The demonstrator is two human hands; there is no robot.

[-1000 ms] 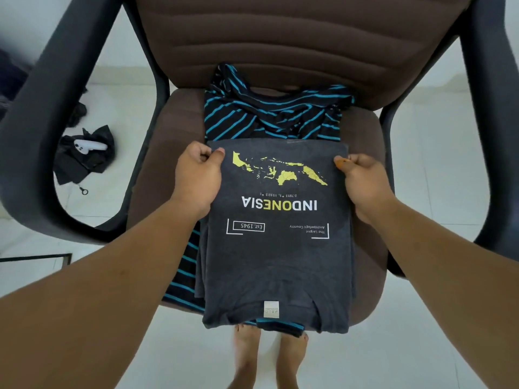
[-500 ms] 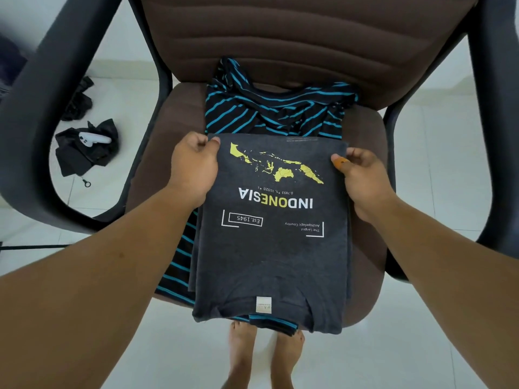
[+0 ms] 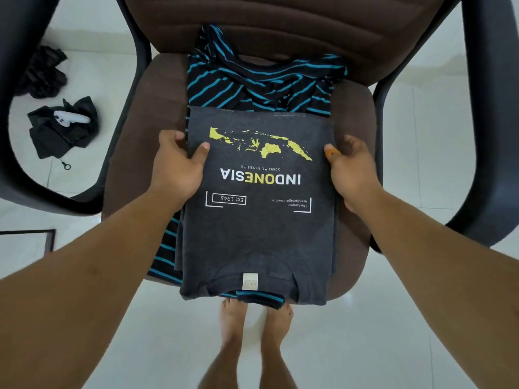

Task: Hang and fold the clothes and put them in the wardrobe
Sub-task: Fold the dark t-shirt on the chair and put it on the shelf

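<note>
My left hand [image 3: 179, 161] and right hand [image 3: 354, 169] each pinch a side edge of the folded grey T-shirt [image 3: 258, 234], thumbs on top and the other fingers curled underneath, and over the last second both grips have slid down from its far corners to sit beside the printed word. The shirt itself has barely moved: it lies flat on the striped shirt [image 3: 261, 82] on the brown chair seat [image 3: 132, 153], collar end overhanging the front edge. I judge the folding done, and the lower hold readies me to lift it for the wardrobe.
</note>
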